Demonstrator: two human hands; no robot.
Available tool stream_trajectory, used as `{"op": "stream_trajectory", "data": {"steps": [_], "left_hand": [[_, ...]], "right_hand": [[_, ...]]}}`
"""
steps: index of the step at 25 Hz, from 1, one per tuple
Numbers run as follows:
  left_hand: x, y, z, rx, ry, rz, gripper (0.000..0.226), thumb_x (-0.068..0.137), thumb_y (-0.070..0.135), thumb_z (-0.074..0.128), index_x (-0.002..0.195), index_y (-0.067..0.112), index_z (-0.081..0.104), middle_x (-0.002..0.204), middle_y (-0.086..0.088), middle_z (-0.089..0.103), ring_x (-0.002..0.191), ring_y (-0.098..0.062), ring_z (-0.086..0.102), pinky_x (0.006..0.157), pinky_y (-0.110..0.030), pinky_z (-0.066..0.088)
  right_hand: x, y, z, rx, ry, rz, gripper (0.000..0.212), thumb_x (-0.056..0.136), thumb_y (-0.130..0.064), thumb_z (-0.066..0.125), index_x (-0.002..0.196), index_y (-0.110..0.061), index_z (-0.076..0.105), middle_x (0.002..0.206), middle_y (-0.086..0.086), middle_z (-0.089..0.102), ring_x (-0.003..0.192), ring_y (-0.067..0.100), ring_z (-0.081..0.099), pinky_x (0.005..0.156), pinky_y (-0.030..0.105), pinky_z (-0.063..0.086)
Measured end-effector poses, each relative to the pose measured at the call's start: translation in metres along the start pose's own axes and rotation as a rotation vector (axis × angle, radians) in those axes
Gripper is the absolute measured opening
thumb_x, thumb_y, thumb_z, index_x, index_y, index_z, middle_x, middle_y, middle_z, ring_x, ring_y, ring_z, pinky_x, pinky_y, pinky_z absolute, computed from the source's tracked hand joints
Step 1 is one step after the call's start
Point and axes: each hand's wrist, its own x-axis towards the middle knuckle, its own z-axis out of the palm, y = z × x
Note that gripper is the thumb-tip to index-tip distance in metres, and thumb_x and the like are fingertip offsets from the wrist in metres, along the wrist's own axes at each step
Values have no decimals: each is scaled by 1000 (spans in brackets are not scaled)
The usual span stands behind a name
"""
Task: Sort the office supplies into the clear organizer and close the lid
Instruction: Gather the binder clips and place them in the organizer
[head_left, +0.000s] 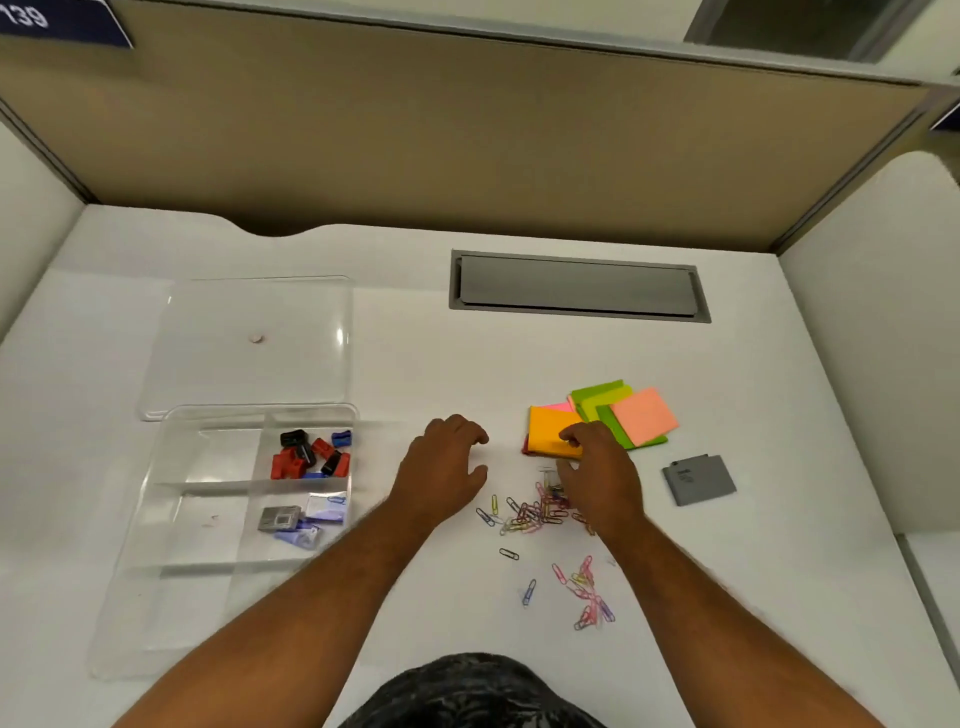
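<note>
The clear organizer (156, 561) sits at the left with its lid (218, 358) lying flat behind it. One compartment holds red, black and blue sharpeners (310, 453); the one below holds staple boxes (298, 521). My right hand (597, 467) pinches the near edge of an orange sticky-note pad (548, 428), with green and pink pads (631, 413) fanned out behind it. My left hand (447, 462) hovers palm down over the desk, fingers loosely curled and holding nothing. Several coloured paper clips (530, 512) lie scattered in front of both hands.
A grey flat box (701, 479) lies right of the sticky notes. A grey cable hatch (576, 287) is set into the desk at the back. Beige partition walls enclose the white desk (415, 358) on three sides.
</note>
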Motion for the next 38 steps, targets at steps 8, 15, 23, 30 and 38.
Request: {"op": "stream_trajectory", "data": {"steps": [8,15,23,30,38], "left_hand": [[49,56,69,-33,-66,-134,46,90,38,70,131,21,60,128,-4,56,118,-23,52,94,-39,49],[63,63,80,-80,49,-243,21,86,33,70,106,27,68,107,2,61,102,-23,59,82,-45,54],[67,60,77,-289,53,-276,19,86,23,76,105,18,74,104,1,69,97,-17,65,91,-34,52],[51,63,72,-334,15,-270,22,87,23,78,108,20,74,107,2,67,101,-16,63,93,-31,50],[23,62,64,-277,55,-282,18,89,29,75,106,25,73,105,5,66,96,-14,60,80,-19,44]], "right_hand": [[34,39,-8,-386,-188,-320,32,85,-32,70,115,-23,63,116,1,60,104,28,57,70,41,54],[56,57,-19,102,-20,-189,17,98,-19,60,106,-15,74,92,5,71,86,27,63,71,38,51],[77,103,-40,685,42,346,12,101,-25,62,105,-21,73,101,6,74,97,28,69,90,52,59],[54,106,-50,176,114,43,27,88,-22,78,113,-18,69,107,4,62,89,19,58,80,38,55],[29,78,-25,-181,-187,-264,18,92,-19,71,110,-21,74,110,3,59,104,28,57,72,39,53]]}}
